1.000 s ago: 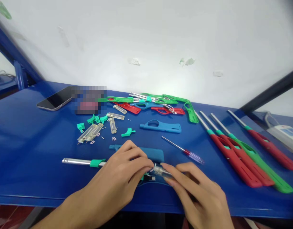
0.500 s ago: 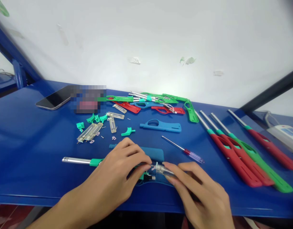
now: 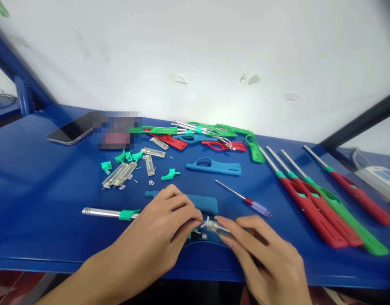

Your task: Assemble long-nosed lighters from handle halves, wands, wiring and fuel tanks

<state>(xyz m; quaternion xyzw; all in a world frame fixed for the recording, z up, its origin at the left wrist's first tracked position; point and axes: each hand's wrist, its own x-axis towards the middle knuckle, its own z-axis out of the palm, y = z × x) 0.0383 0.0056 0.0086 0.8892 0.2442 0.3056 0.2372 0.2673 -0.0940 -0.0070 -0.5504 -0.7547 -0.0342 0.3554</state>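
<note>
- With our right hand point(image 3: 265, 245) we are pinching one clear reservoir point(image 3: 215, 227) between thumb and fingers, its capped end facing our left hand.
- Our left hand point(image 3: 169, 224) is pressing thumb and forefinger together just beside that end; whatever they are gripping is too small to tell.
- One metal tube point(image 3: 99, 213) with one green collar point(image 3: 127, 215) is sticking out left of our left hand.
- One blue handle shell point(image 3: 206, 204) is lying just beyond our left hand.
- One screwdriver point(image 3: 258, 207) is lying beyond our right hand.
- Four long lighters point(image 3: 312, 212), three red, one green, are lying right of both hands.
</note>
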